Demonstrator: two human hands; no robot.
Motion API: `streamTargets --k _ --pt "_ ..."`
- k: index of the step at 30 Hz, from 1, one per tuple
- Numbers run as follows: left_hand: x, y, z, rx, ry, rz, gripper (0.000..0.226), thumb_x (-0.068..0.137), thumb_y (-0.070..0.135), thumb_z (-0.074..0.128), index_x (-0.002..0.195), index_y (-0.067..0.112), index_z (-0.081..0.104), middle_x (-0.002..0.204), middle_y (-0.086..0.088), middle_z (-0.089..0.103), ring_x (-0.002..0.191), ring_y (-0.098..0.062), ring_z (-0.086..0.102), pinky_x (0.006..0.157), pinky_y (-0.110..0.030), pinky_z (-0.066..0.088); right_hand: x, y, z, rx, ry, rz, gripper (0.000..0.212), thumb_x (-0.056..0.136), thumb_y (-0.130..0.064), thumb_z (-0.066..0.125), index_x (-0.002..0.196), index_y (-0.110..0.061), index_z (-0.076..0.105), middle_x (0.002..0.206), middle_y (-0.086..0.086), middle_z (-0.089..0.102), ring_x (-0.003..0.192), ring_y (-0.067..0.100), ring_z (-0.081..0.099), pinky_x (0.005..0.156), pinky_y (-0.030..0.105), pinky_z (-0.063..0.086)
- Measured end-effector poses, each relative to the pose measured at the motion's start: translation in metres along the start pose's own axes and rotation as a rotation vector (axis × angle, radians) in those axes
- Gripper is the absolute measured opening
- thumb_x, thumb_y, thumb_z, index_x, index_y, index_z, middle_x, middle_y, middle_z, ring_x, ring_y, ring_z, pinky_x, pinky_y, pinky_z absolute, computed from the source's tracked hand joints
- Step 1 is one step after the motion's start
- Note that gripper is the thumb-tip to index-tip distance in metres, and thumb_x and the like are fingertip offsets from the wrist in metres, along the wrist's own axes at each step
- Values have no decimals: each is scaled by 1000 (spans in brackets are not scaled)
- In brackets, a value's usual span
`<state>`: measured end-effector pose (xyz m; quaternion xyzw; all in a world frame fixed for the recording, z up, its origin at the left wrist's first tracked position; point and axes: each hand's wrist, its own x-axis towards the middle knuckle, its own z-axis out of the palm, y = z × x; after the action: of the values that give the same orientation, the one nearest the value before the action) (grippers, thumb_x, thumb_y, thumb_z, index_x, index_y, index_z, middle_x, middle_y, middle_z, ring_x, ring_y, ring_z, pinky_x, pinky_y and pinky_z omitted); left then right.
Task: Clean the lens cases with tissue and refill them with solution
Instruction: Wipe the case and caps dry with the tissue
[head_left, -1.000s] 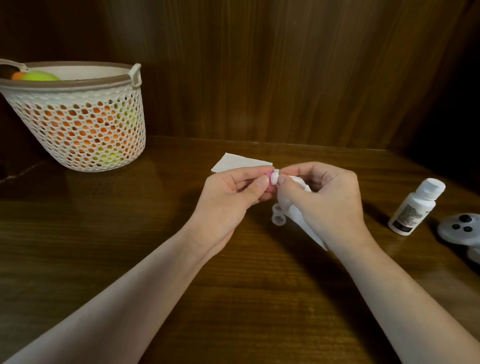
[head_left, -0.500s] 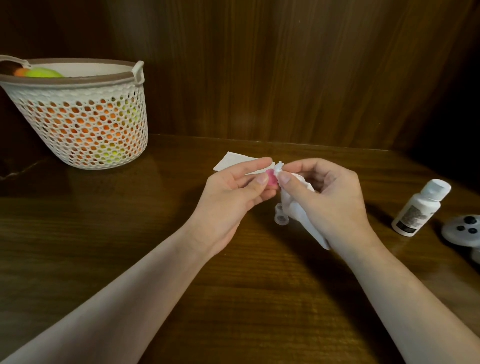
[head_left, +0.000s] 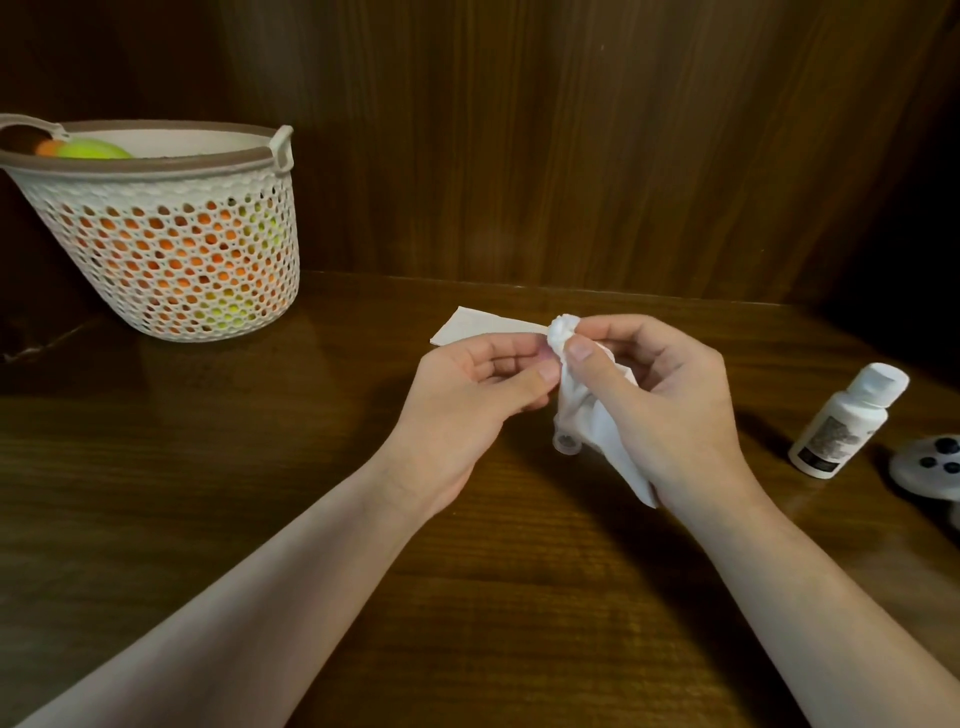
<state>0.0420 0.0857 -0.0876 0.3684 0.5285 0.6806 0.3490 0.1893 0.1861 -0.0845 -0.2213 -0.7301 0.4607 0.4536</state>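
Note:
Above the middle of the wooden table, my left hand (head_left: 478, 384) pinches a small pink lens case part (head_left: 546, 354), almost wholly hidden by my fingers and the tissue. My right hand (head_left: 670, 395) grips a white tissue (head_left: 587, 410), with its bunched tip pressed against the pink part. A clear lens case cup (head_left: 566, 443) shows just below the tissue; I cannot tell whether it hangs from the held part or rests on the table. The white solution bottle (head_left: 844, 421) stands capped at the right.
A folded white tissue (head_left: 478, 327) lies on the table behind my hands. A white perforated basket (head_left: 176, 244) with orange and green balls stands at the back left. A white controller (head_left: 930, 467) lies at the right edge. A wooden wall closes the back.
The tissue tip has moved up over the pink part, which now is almost hidden. My right thumb has shifted onto the tissue. Both hands stay in place.

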Motion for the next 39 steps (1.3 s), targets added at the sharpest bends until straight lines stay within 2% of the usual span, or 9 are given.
streamTargets --k 5,7,10,13,18,23,30,36,39 --pt "-3 4 0 87 -11 49 31 90 9 82 108 32 75 96 6 83 94 -11 80 75 -18 61 0 -1 2 -142 12 7 12 95 -33 79 106 -38 78 107 -15 77 99 9 74 66 26 65" --pt "-2 6 0 185 16 81 50 86 10 86 124 34 63 92 6 82 91 -9 80 77 -17 62 0 -2 2 -147 -22 49 9 95 -37 79 104 -38 79 106 -18 77 103 9 73 82 38 66" --pt "0 6 0 443 107 168 81 79 8 92 137 39 45 87 13 78 84 -3 77 76 -12 60 1 -2 7 -206 -70 87 6 92 -35 82 96 -38 79 101 -28 75 101 -3 70 88 30 61" --pt "-1 6 0 494 110 230 87 77 6 93 139 39 42 85 15 76 82 -2 76 76 -11 59 0 -2 9 -152 -49 124 7 90 -30 85 91 -35 81 98 -26 78 99 -4 71 85 27 61" --pt "-1 6 -2 482 77 279 84 78 9 93 136 39 42 84 14 77 81 -4 76 82 -15 60 0 0 7 74 -46 240 4 89 -28 85 93 -28 86 97 -6 83 98 11 78 88 36 63" --pt "-2 5 -2 512 40 299 81 78 9 92 132 43 42 85 14 78 82 -3 76 84 -18 61 -1 -4 9 136 -20 312 9 92 -19 82 87 -25 86 94 -4 83 94 8 79 79 25 61" --pt "-2 3 0 503 -16 330 70 83 7 89 129 42 49 88 12 77 87 -5 75 85 -21 61 3 -8 5 290 -24 466 10 92 -21 82 82 -20 85 90 6 83 80 15 80 67 28 61" --pt "-2 3 -1 213 -36 166 47 91 15 83 133 28 66 99 5 80 100 -11 77 79 -19 62 3 -10 -2 432 -102 555 18 89 -29 82 105 -21 83 103 6 83 82 20 80 65 31 62" --pt "0 0 -2 -38 -96 12 35 97 14 75 130 24 75 120 3 80 119 -15 73 101 -33 60 1 -9 1 335 -54 416 20 80 -39 84 98 -31 84 104 -2 82 85 14 80 68 28 62"
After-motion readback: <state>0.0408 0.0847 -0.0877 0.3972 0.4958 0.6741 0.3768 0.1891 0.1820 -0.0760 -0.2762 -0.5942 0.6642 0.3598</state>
